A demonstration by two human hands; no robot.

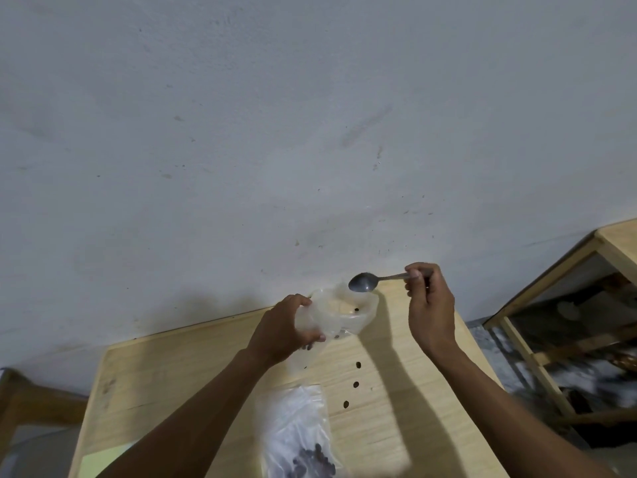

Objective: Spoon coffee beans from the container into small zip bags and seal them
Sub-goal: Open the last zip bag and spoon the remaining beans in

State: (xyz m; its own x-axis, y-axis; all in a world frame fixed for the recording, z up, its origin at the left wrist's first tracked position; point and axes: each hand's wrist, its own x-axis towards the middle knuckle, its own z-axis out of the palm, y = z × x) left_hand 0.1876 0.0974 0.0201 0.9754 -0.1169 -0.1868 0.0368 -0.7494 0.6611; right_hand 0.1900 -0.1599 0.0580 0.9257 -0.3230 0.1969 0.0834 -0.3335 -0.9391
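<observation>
— Looking from the biggest thing down, we have the wooden surface point(206, 391) against a pale wall point(275, 132), and at its near edge a clear plastic bag point(296, 439) lying flat with a dark cluster of coffee beans point(312, 462) in its lower end. Is that the supply or a finished bag?

— We cannot tell; no seal line shows from here. No rigid container is in view either, so we judge the filling as under way, with sealing not yet done on the bag in hand.

— And that one, the small zip bag point(339, 313)?

— We hold it up above the far half of the surface, mouth spread wide towards the wall. Only a few beans show through the film, one near the mouth and some lower by the thumb. So it looks barely filled, with more scoops and the closing left.

— The hands?

— Our left hand point(284, 329) is curled round the bag's side, pinching the plastic between thumb and fingers. Our right hand point(429, 305) pinches the handle of the spoon point(362, 282), raised, wrist bent, with the bowl just over the bag's far rim. The bowl looks empty.

— Smallest things?

— Three dark round spots point(356, 384) in a line on the wood; holes or beans, we cannot say.
</observation>
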